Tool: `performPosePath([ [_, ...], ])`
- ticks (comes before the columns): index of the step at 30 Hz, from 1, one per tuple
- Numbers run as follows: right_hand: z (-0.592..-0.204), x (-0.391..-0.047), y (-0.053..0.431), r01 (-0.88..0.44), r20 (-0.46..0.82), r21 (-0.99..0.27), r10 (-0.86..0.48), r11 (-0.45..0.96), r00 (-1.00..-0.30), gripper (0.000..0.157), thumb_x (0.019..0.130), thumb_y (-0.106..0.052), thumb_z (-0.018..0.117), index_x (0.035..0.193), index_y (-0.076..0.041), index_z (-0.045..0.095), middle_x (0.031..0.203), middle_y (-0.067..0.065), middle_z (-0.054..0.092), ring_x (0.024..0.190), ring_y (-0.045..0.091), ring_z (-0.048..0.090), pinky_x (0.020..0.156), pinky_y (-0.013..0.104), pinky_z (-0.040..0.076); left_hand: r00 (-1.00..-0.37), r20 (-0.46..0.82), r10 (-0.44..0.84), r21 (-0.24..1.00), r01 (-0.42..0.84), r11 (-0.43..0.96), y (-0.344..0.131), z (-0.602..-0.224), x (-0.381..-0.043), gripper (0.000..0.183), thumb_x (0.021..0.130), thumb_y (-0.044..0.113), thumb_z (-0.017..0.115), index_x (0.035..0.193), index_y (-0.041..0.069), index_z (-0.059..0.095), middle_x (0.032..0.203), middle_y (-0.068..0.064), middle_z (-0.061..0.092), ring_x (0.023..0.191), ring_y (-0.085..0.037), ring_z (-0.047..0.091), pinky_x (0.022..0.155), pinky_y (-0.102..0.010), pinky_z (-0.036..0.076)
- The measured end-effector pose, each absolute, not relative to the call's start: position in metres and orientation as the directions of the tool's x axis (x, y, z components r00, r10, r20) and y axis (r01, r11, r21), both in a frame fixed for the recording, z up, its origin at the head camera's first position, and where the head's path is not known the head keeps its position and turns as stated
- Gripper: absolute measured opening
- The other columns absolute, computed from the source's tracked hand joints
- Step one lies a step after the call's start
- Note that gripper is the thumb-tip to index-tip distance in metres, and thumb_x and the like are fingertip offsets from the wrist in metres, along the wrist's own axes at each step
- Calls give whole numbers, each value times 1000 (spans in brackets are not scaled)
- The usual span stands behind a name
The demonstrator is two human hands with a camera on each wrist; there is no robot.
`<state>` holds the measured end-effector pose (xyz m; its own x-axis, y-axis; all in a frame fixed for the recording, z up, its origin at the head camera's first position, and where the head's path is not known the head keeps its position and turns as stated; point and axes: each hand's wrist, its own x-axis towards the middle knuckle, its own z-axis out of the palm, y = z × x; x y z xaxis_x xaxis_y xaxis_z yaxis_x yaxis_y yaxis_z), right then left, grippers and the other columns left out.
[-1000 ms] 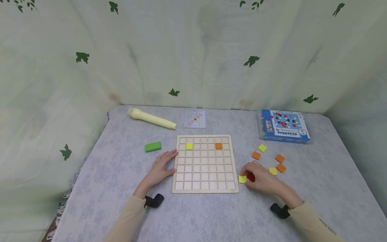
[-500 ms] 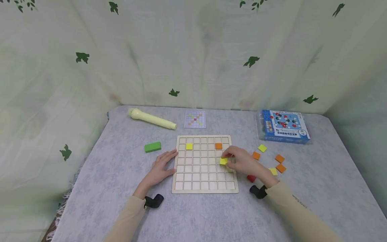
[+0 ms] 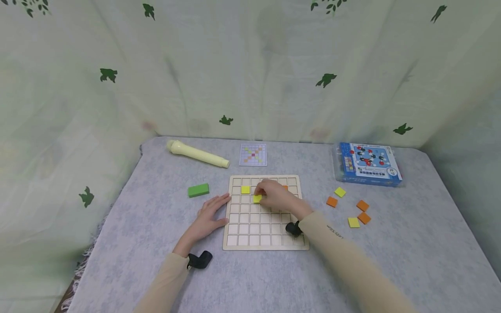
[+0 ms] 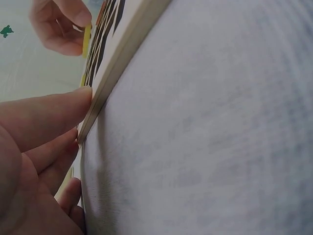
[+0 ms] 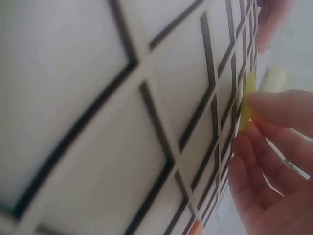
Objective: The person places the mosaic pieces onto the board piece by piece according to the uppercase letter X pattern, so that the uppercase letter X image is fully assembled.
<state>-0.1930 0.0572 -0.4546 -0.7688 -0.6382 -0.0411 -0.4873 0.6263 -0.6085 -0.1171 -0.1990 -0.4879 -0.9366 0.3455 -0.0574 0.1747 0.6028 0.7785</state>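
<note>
A wooden grid board [image 3: 266,248] lies on the table in front of me. My right hand [image 3: 275,194] pinches a yellow square tile [image 3: 257,199] over the board's upper left part, just below and right of another yellow tile [image 3: 245,189] set in a cell. In the right wrist view the pinched tile [image 5: 248,100] stands between thumb and fingers, close over the grid. An orange tile [image 3: 285,188] in a cell is partly hidden behind the right hand. My left hand [image 3: 209,216] rests at the board's left edge, its thumb [image 4: 73,105] and fingertips touching it.
Loose yellow tiles [image 3: 354,222] and orange tiles [image 3: 332,201] lie right of the board. A pattern card [image 3: 252,155], a pale yellow toy microphone [image 3: 197,153] and a blue box [image 3: 369,164] stand at the back. A green block [image 3: 198,190] is left of the board.
My right hand picked up the yellow tile from right of the board and carried it left and away from me over the grid. The red tile is now hidden under the right sleeve. The left hand stayed.
</note>
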Motion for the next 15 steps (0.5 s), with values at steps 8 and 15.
performPosePath([
  [8,-459,-195,45,-494,-61,-574,-635,654,-770,25,82,7,60,104,-4,64,95,4,57,85,17,50,79,30,44,-937,-70,343,777,165,608,-199,-488,-117,65,90,12,66,148,9,37,156,-7,26,142,-33,9,104,-62,6],
  [15,-451,-190,81,-393,-34,-668,-554,632,-832,20,84,2,61,103,-4,64,97,4,59,86,18,52,79,33,45,-936,-43,349,780,187,598,-199,-486,-116,65,89,10,67,147,7,38,155,-10,28,142,-35,11,104,-62,7],
])
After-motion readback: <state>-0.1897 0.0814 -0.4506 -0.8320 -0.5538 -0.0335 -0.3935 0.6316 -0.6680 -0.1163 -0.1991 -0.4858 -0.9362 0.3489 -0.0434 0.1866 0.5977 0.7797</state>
